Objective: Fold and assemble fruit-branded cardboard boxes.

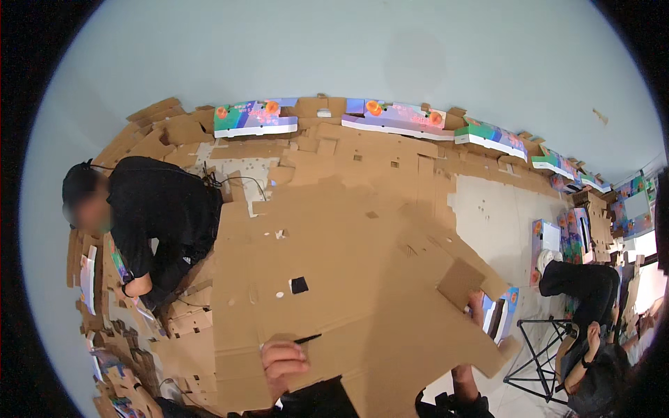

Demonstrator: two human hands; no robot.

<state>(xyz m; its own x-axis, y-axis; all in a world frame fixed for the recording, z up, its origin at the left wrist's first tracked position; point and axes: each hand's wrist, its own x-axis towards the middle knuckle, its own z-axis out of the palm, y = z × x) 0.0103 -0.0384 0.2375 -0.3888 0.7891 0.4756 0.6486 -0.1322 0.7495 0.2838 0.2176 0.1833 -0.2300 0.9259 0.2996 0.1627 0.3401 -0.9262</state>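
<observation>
A broad brown cardboard sheet [376, 299] spreads across the middle, in front of me. At its near left part, my left hand [284, 361] has its fingers curled over the cardboard. A narrow dark pointed shape [308, 339] lies right beside those fingers; whether it is a slit or a thin tool I cannot tell. My right hand [476, 306] grips the sheet's right side, next to a darker square cardboard piece [460, 282]. The wrist below it passes partly behind the cardboard. A small black square [300, 285] shows on the brown surface ahead of my left hand.
On the left a person in black [164, 216] bends over cardboard pieces. Colourful printed boxes [255, 122] line the wall. At right, another person sits by a black folding stool frame [540, 359]. White floor tiles [495, 223] show beyond the sheet.
</observation>
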